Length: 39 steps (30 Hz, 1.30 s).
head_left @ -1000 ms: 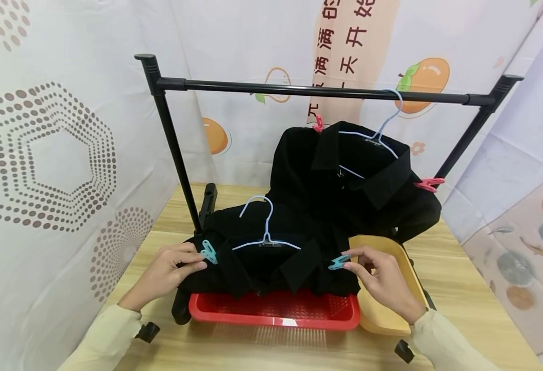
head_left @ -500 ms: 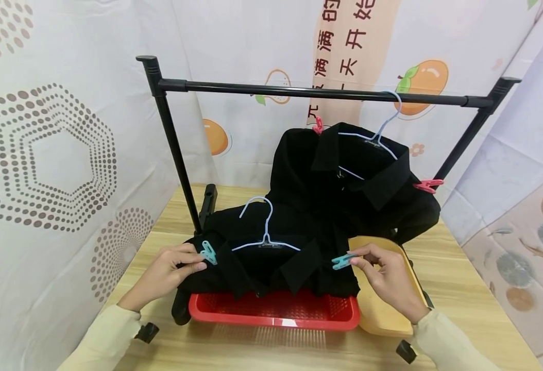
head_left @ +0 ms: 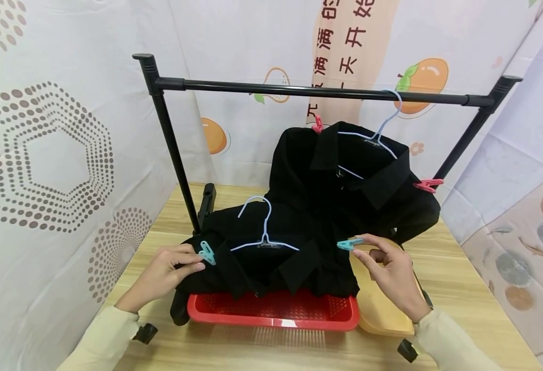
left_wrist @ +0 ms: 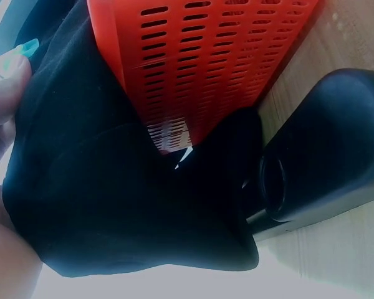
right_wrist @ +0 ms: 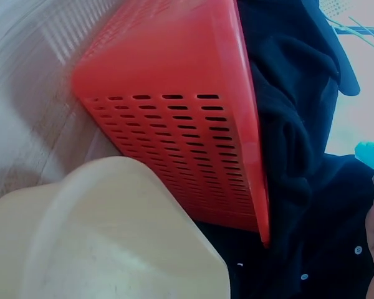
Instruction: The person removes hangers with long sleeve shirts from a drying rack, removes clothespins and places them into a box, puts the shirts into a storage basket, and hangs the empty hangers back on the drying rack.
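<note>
A black collared shirt (head_left: pixel 253 273) on a light-blue hanger (head_left: pixel 266 241) lies over the red basket (head_left: pixel 271 322). At its left shoulder my left hand (head_left: pixel 169 268) pinches the cloth, fingertips against a teal clothespin (head_left: pixel 207 252) attached there. Between thumb and fingers of my right hand (head_left: pixel 389 268) is another teal clothespin (head_left: pixel 348 244), held just off the shirt's right shoulder. In the right wrist view that clothespin (right_wrist: pixel 371 156) shows at the right edge, partly cut off. Fabric (left_wrist: pixel 131 180) hides part of the basket in the left wrist view.
A black rack's crossbar (head_left: pixel 271 90) spans the back. From it hangs another black shirt (head_left: pixel 294 165) on a blue hanger (head_left: pixel 383 126), with pink clothespins (head_left: pixel 428 185) at its shoulders. A yellow tub (head_left: pixel 383 314) stands right of the basket on the wooden table (head_left: pixel 480 309).
My right hand has moved up and slightly right with its clothespin, away from the shirt's shoulder. The clothespin has turned to lie more level. My left hand stays in place.
</note>
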Each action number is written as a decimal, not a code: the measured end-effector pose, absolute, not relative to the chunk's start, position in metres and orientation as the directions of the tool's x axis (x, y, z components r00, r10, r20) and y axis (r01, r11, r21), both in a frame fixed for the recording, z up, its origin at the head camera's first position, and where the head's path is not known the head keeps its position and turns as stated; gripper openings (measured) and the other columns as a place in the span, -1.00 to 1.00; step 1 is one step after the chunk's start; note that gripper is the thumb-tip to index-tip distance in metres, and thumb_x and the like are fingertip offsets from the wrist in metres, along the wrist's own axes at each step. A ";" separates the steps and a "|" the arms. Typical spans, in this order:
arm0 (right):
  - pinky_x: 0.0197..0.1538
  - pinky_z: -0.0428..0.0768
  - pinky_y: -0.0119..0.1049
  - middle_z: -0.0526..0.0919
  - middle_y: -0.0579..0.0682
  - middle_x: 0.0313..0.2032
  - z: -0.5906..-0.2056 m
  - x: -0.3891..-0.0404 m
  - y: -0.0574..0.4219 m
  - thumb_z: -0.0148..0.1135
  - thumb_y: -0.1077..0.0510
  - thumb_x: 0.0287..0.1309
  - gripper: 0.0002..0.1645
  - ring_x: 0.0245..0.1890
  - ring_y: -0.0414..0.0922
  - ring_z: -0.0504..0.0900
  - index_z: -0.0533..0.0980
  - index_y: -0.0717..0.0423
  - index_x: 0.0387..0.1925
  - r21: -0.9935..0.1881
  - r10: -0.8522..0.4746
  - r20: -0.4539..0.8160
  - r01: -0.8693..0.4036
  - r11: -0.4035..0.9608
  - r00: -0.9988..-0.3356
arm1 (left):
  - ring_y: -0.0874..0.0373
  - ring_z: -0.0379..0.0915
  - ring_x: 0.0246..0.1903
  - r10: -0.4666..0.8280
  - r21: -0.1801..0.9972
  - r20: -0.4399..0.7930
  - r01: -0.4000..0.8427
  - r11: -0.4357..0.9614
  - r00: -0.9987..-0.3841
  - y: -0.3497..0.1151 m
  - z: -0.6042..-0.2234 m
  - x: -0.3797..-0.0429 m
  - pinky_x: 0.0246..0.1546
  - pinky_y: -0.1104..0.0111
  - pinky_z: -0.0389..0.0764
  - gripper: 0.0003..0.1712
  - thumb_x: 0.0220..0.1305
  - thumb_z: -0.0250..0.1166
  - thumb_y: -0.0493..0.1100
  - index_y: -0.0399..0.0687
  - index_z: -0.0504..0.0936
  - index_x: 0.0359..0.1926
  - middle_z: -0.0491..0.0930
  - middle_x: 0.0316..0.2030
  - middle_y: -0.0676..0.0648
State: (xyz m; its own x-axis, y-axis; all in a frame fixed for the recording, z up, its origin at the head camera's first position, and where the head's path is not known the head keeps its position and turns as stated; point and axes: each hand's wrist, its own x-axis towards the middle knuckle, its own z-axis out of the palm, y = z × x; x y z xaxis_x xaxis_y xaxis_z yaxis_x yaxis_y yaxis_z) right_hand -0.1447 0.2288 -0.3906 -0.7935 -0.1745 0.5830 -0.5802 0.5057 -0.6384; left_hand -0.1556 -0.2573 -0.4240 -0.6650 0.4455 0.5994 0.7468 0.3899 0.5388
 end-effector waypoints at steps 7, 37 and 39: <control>-0.58 0.39 -0.38 0.50 -0.03 -0.58 -0.383 -0.143 0.225 0.38 0.47 0.21 -0.59 -0.70 -0.26 0.39 0.63 0.25 0.09 -0.683 -0.167 0.534 -0.539 0.492 -0.829 | 0.39 0.26 -0.55 0.443 0.543 0.594 0.740 0.397 -0.672 -0.258 -0.426 -0.156 -0.56 0.60 0.31 -0.73 0.04 0.50 -0.53 -0.17 0.85 -0.26 0.56 -0.46 0.17; -0.68 0.31 -0.37 0.45 -0.02 -0.72 -0.403 -0.145 0.257 0.34 0.36 0.31 -0.70 -0.74 -0.32 0.33 0.62 0.20 0.07 -0.728 -0.047 0.475 -0.422 0.541 -0.879 | 0.34 0.31 -0.54 0.434 0.558 0.583 0.727 0.401 -0.687 -0.258 -0.425 -0.153 -0.55 0.55 0.34 -0.73 0.08 0.48 -0.53 -0.17 0.84 -0.23 0.56 -0.44 0.17; -0.68 0.31 -0.38 0.47 -0.04 -0.71 -0.407 -0.146 0.260 0.35 0.35 0.32 -0.69 -0.73 -0.32 0.34 0.62 0.21 0.07 -0.730 -0.029 0.460 -0.397 0.557 -0.887 | 0.34 0.31 -0.54 0.433 0.557 0.584 0.727 0.402 -0.687 -0.258 -0.425 -0.153 -0.55 0.55 0.34 -0.73 0.08 0.48 -0.53 -0.17 0.84 -0.23 0.56 -0.44 0.17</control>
